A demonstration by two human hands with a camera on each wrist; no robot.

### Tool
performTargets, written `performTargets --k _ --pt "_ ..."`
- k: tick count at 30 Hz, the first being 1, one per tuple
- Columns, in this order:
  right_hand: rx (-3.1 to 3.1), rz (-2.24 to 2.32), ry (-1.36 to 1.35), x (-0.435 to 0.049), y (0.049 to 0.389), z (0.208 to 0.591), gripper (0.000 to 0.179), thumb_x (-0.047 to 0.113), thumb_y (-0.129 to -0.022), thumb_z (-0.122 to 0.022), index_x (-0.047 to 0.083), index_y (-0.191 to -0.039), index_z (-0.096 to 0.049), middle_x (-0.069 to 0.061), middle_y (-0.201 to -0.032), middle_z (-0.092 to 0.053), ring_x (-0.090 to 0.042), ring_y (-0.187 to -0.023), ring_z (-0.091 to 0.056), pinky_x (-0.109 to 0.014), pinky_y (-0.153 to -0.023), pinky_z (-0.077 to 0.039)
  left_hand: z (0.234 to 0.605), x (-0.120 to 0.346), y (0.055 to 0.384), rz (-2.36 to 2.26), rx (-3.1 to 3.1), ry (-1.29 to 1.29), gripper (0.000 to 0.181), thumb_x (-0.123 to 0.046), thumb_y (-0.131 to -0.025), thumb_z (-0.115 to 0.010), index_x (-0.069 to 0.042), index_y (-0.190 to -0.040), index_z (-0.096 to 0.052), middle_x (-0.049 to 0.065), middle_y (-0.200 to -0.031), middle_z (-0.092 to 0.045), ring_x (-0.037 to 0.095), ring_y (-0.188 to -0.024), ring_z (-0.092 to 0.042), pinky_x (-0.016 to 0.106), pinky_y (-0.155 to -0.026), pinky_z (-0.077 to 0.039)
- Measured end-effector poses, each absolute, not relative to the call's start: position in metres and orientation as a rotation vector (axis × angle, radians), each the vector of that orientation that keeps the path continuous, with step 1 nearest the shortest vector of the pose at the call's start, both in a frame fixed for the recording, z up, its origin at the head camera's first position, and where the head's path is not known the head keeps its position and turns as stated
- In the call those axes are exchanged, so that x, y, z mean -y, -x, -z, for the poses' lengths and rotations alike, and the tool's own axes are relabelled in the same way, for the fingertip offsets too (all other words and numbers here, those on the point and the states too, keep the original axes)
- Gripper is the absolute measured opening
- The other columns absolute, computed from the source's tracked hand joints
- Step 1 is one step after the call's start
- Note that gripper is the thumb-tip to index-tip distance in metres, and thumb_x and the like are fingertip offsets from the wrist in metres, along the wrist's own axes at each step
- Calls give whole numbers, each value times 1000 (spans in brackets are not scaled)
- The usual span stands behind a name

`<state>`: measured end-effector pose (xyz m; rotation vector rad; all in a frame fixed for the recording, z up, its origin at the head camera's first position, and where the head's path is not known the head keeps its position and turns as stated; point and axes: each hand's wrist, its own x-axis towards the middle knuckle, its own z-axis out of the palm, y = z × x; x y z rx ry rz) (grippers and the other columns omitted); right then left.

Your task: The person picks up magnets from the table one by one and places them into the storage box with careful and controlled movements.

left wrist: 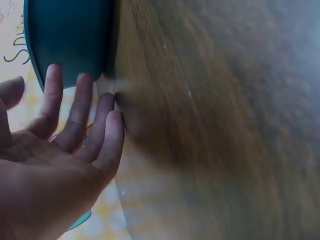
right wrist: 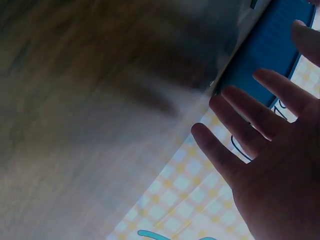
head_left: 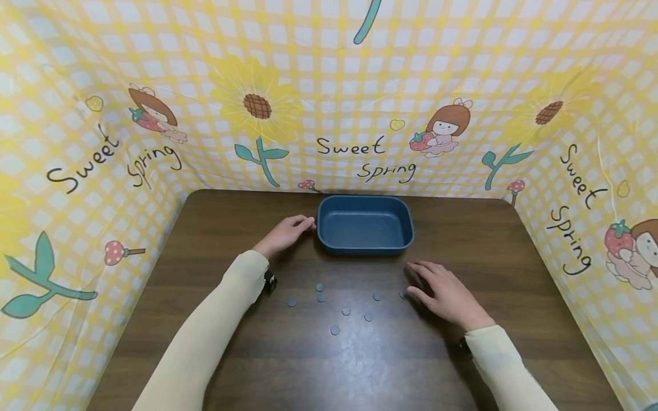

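Observation:
A dark blue rectangular tray stands near the back of the wooden table. My left hand is at its left side, fingertips close to the wall; whether they touch it I cannot tell. In the left wrist view the fingers of that hand are loosely bent and hold nothing. To the front right of the tray, my right hand hovers low with spread fingers, as the right wrist view also shows. Beside its thumb lies a small round disc. Several similar discs, among them one disc, are scattered across the middle.
The brown wooden table carries the tray and discs. A yellow checked cloth with flowers and lettering rises along the back and both sides. Black bands sit at the wrists.

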<state>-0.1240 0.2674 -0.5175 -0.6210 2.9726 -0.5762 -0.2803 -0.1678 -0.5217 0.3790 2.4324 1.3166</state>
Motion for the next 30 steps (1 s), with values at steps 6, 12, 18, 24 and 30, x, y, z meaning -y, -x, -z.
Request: performTargets --k 6,12,18,24,30 --pt "-2997 560 789 -264 127 521 41 26 -101 -79 9 -137 -72 -18 -137 -67 -39 -126 -63 -60 -106 -50 523 168 287 -1387 -2350 -317 51 -51 -114 -48 -8 -124 -72 13 -133 -68 28 -126 -58 48 -110 -46" --pt "-3000 509 848 -261 129 525 32 19 -97 -83 11 -128 -77 -10 -123 -70 -31 -114 -67 -53 -99 -56 520 158 289 -1428 -2341 -281 45 -44 -115 -50 -5 -123 -71 16 -130 -68 31 -125 -59 47 -113 -43" --pt "-2993 523 906 -256 127 525 31 19 -94 -86 13 -123 -79 -5 -116 -70 -26 -106 -68 -50 -94 -58 523 149 288 -1446 -2359 -260 48 -49 -114 -52 -5 -120 -71 17 -123 -69 32 -119 -62 48 -110 -46" --pt "-2993 501 942 -254 125 526 27 18 -92 -88 15 -118 -81 -2 -109 -68 -19 -94 -64 -44 -85 -58 527 147 286 -1472 -2346 -232 49 -54 -111 -55 -8 -121 -71 15 -126 -68 32 -120 -62 50 -111 -46" --pt "-3012 479 954 -254 125 529 24 17 -90 -90 18 -113 -83 1 -106 -67 -16 -92 -62 -41 -83 -58 527 149 285 -1471 -2320 -247 51 -58 -108 -59 -12 -125 -71 13 -131 -64 32 -122 -56 49 -109 -42"
